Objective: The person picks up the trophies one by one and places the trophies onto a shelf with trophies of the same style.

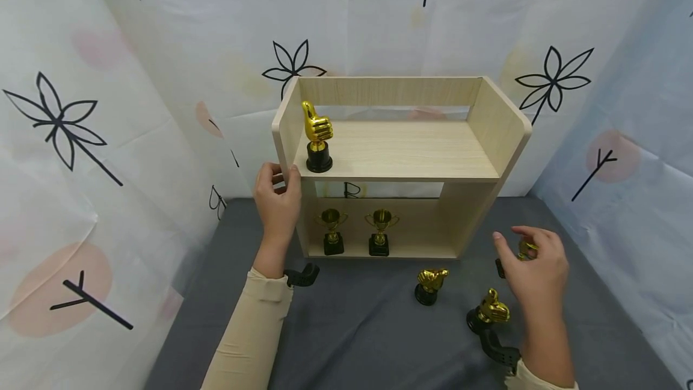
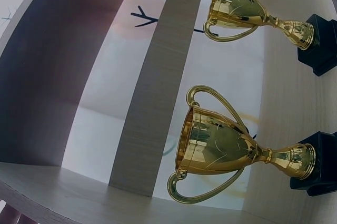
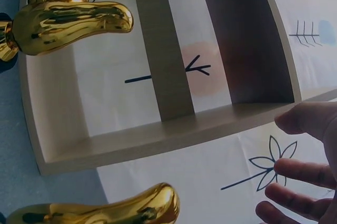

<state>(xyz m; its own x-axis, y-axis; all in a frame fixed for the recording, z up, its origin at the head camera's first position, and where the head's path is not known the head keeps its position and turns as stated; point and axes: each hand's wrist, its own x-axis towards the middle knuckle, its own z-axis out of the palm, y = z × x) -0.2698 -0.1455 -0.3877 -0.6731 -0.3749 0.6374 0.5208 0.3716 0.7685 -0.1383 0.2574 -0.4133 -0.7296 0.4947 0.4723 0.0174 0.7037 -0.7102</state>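
Note:
My left hand (image 1: 277, 200) grips the left side panel of a small wooden two-tier shelf (image 1: 411, 149), thumb on the inner side. A gold thumbs-up trophy (image 1: 318, 134) stands at the left of the upper tier. Below it, two gold cup trophies (image 2: 218, 142) on black bases stand side by side. My right hand (image 1: 538, 266) hovers at the shelf's right, over a gold trophy (image 1: 526, 250) it partly hides. In the right wrist view its thumb and fingers (image 3: 303, 171) are spread, with nothing between them.
Two more gold thumbs-up trophies, one before the shelf (image 1: 430, 286) and one nearer (image 1: 489, 310), stand on the grey cloth (image 1: 346, 330). White patterned fabric (image 1: 379, 23) hangs behind and at both sides. Black wrist mounts (image 1: 302, 275) stick out from the sleeves.

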